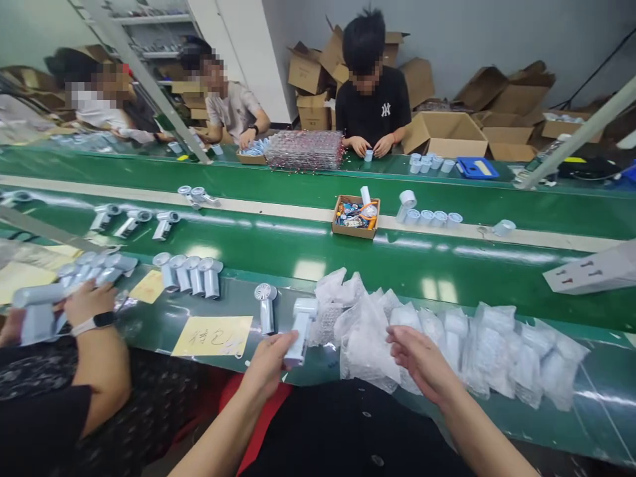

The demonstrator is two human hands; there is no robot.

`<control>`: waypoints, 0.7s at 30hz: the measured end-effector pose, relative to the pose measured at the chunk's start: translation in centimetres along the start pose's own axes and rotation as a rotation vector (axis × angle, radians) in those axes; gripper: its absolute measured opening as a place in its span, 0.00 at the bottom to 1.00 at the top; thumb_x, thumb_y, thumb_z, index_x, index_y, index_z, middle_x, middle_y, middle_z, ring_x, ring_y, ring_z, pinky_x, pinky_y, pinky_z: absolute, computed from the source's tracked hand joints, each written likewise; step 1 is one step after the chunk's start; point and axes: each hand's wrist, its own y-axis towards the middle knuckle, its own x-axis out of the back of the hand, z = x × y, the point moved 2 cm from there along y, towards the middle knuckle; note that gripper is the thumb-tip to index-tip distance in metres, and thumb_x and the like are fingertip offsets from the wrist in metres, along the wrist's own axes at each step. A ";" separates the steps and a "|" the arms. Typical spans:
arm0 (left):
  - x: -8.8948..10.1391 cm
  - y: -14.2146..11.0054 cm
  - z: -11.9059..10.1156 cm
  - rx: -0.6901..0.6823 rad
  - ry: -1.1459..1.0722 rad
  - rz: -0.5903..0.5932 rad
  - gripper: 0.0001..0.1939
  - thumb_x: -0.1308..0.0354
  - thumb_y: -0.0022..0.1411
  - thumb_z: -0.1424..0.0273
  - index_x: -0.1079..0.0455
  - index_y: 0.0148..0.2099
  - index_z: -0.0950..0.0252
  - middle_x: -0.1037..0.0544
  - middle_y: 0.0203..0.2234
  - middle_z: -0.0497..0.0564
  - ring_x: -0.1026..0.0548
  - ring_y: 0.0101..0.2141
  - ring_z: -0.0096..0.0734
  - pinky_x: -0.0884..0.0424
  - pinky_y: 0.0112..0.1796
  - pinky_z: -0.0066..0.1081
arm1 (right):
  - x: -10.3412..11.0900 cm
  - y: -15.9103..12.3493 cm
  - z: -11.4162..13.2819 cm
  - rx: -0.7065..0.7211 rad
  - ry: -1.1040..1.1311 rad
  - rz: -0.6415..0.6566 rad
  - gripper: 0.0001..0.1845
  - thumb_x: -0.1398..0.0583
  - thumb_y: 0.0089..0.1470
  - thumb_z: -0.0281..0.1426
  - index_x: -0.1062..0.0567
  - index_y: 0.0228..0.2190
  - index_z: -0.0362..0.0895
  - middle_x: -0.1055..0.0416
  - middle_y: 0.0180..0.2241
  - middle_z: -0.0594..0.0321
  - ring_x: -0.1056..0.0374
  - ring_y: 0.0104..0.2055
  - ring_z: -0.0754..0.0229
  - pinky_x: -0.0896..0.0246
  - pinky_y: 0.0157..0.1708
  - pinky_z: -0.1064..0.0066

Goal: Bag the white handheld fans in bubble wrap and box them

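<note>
My left hand is closed round the handle of a pale blue hand-held fan, holding it upright over the near edge of the green bench. My right hand hovers with fingers loosely spread beside a pile of clear plastic bags, touching or almost touching the nearest bag. Another fan lies on the bench just left of the held one. A row of several more fans lies further left.
A yellow note lies on the bench edge. A co-worker's hand with a watch handles fans at left. A small cardboard box and several cups sit on the green conveyor. Other people work opposite; cartons are stacked behind.
</note>
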 end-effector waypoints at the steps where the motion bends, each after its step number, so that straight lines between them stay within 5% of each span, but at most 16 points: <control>1: -1.7 -1.1 -0.9 -0.030 -0.160 0.119 0.20 0.47 0.55 0.51 0.35 0.31 0.66 0.33 0.18 0.46 0.34 0.19 0.26 0.41 0.19 0.26 | -1.0 0.1 -0.1 -0.063 0.126 0.081 0.25 0.31 0.42 0.46 0.25 0.38 0.43 0.25 0.36 0.57 0.30 0.33 0.59 0.34 0.33 0.68; 3: -5.3 -2.7 -2.7 -0.104 -0.272 0.378 0.21 0.43 0.53 0.50 0.34 0.33 0.66 0.33 0.19 0.45 0.36 0.19 0.25 0.40 0.19 0.25 | -2.5 0.6 -0.4 -0.127 0.298 0.195 0.28 0.30 0.40 0.45 0.26 0.41 0.44 0.25 0.42 0.55 0.28 0.40 0.54 0.32 0.39 0.63; 5: -8.4 -3.1 -4.1 -0.277 -0.119 0.541 0.20 0.46 0.58 0.52 0.33 0.36 0.65 0.30 0.22 0.47 0.32 0.23 0.27 0.33 0.24 0.28 | -2.5 1.2 -0.4 -0.078 0.379 0.138 0.27 0.31 0.41 0.45 0.27 0.40 0.43 0.24 0.41 0.55 0.27 0.41 0.53 0.30 0.37 0.62; 8: -11.1 -2.1 -4.8 -0.714 0.410 0.621 0.15 0.40 0.56 0.60 0.30 0.42 0.63 0.26 0.38 0.53 0.28 0.41 0.38 0.30 0.43 0.36 | 0.8 1.3 0.3 0.052 0.390 -0.095 0.22 0.32 0.45 0.43 0.27 0.40 0.44 0.23 0.38 0.58 0.27 0.36 0.57 0.29 0.32 0.67; 10: -12.0 -0.7 -4.3 -0.836 0.696 0.632 0.13 0.36 0.51 0.69 0.28 0.40 0.62 0.26 0.43 0.55 0.31 0.47 0.43 0.35 0.50 0.39 | 4.0 0.6 1.0 0.079 0.370 -0.160 0.21 0.33 0.47 0.41 0.28 0.41 0.45 0.23 0.36 0.61 0.27 0.33 0.58 0.29 0.30 0.68; 12: -12.6 0.6 -4.0 -0.775 0.765 0.592 0.04 0.40 0.54 0.73 0.27 0.35 0.64 0.25 0.38 0.56 0.29 0.44 0.43 0.34 0.48 0.38 | 6.7 -0.9 1.4 0.040 0.342 -0.153 0.21 0.32 0.46 0.40 0.28 0.41 0.45 0.24 0.32 0.62 0.28 0.30 0.58 0.30 0.27 0.68; 15: -13.3 1.3 -4.8 -0.675 0.694 0.461 0.10 0.48 0.61 0.71 0.26 0.32 0.66 0.23 0.33 0.56 0.26 0.38 0.39 0.33 0.43 0.35 | 8.1 -3.4 1.2 -0.051 0.316 -0.007 0.22 0.31 0.43 0.36 0.28 0.40 0.44 0.25 0.30 0.61 0.28 0.28 0.58 0.31 0.25 0.69; 21: -14.4 -0.6 -6.7 -0.283 -0.002 0.518 0.05 0.41 0.46 0.71 0.26 0.25 0.67 0.26 0.20 0.47 0.31 0.24 0.28 0.37 0.28 0.27 | 3.5 -4.4 -0.4 -0.221 0.369 0.337 0.30 0.31 0.40 0.33 0.31 0.46 0.45 0.27 0.30 0.62 0.28 0.31 0.57 0.32 0.22 0.70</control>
